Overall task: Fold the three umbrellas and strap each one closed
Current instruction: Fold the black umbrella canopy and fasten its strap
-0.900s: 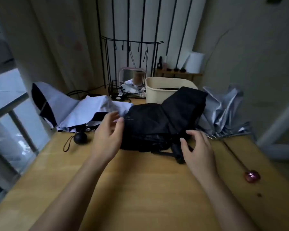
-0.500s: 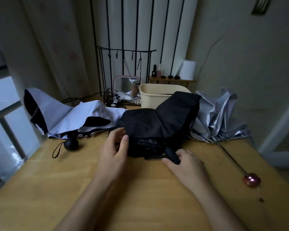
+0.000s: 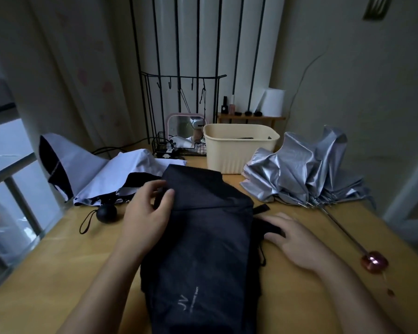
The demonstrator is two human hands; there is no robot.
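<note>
The black umbrella (image 3: pixel 203 242) lies in the middle of the wooden table (image 3: pixel 58 268), its canopy spread toward me with a pale logo near the front edge. My left hand (image 3: pixel 145 213) pinches the canopy's far left edge between thumb and fingers. My right hand (image 3: pixel 297 239) lies at the canopy's right side, finger and thumb around the black handle (image 3: pixel 272 228). A short black strap tab (image 3: pixel 261 209) sticks out just above it. A white umbrella (image 3: pixel 94 174) with a round black handle (image 3: pixel 106 212) lies unfolded at left. A silver umbrella (image 3: pixel 299 172) lies crumpled at right, its shaft ending in a pink handle (image 3: pixel 374 261).
A cream plastic basket (image 3: pixel 239 150) stands behind the black umbrella. A black wire rack (image 3: pixel 179 150) and a small pink mirror (image 3: pixel 179 126) stand at the back by the curtain. A window rail (image 3: pixel 10 169) runs along the table's left side; a wall is on the right.
The black canopy has been turned and drawn toward me, and now covers the table's near middle. My left hand shifted to its far edge; my right hand stays at the handle.
</note>
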